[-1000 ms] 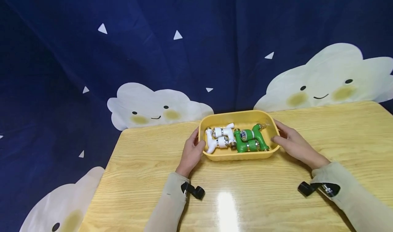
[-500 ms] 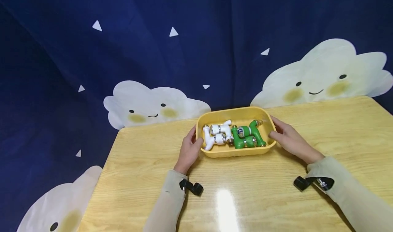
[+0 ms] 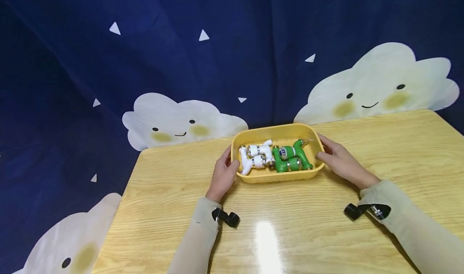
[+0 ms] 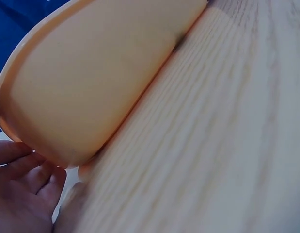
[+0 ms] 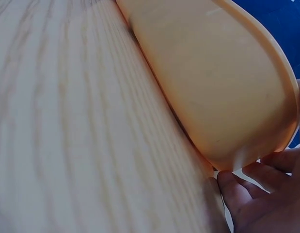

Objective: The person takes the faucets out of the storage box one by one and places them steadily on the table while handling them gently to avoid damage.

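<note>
A shallow yellow plastic bin point(image 3: 279, 178) with rounded corners stands near the table's far edge. In it lie two white taps point(image 3: 244, 159) on the left and two green taps point(image 3: 303, 154) on the right, all with metal fittings. My left hand point(image 3: 222, 177) grips the bin's left end, thumb at the rim and fingers round the outside. At the opposite end my right hand point(image 3: 342, 161) holds it likewise, its thumb hooked over the rim. Both wrist views show the bin's side wall point(image 4: 86, 77) rising from the tabletop, with fingers point(image 5: 273, 174) touching its outer corner.
The pale wood-grain table point(image 3: 174, 177) extends to both sides and toward me, with a bright glare spot in front. Behind it hangs a dark blue curtain point(image 3: 163, 64) printed with smiling clouds. A black wrist strap mount point(image 3: 225, 217) sits on each sleeve.
The head view has shifted a little, so everything sits slightly higher and further left in it. Both hands keep their hold on the bin; the taps lie as before.
</note>
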Demonstrator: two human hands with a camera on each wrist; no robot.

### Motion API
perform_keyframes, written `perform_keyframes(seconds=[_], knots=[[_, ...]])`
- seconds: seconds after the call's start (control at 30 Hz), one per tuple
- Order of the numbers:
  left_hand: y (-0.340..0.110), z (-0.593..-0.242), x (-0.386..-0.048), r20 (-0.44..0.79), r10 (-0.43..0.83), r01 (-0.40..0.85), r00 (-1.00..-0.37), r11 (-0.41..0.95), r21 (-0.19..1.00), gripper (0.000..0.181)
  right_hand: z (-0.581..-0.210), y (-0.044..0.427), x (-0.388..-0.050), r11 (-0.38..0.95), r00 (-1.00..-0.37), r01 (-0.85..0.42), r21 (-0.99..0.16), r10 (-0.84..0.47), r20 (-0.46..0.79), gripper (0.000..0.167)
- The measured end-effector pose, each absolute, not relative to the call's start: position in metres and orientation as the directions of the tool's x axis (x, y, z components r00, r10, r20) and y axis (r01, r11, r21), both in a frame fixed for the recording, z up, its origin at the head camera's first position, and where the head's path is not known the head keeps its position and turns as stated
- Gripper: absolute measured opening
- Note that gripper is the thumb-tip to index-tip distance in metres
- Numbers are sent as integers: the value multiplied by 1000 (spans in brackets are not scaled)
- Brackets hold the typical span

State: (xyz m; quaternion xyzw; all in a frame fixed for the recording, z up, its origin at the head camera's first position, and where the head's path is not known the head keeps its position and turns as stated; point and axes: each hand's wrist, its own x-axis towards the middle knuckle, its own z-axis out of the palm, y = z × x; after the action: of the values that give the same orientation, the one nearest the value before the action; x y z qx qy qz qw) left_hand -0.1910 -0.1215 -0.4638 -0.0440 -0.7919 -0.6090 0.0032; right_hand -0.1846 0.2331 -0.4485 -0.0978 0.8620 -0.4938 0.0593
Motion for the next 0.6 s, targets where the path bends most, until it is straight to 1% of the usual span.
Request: perform_keyframes(seconds=[0.23,0.4,0.6], knots=[[-120,-463,-191,88,53,99,-995,270,958,66,-448,233,-184,505,-978,-93,-858,-209,-17,73],[-121,-465,-190,107,49,116,-993,273,955,66,-451,232,-183,509,-978,-108,-854,-207,0,72],[-120,-465,-191,106,51,115,-993,251,961,65,-448,233,-183,521,-979,-103,-847,-204,-7,71]])
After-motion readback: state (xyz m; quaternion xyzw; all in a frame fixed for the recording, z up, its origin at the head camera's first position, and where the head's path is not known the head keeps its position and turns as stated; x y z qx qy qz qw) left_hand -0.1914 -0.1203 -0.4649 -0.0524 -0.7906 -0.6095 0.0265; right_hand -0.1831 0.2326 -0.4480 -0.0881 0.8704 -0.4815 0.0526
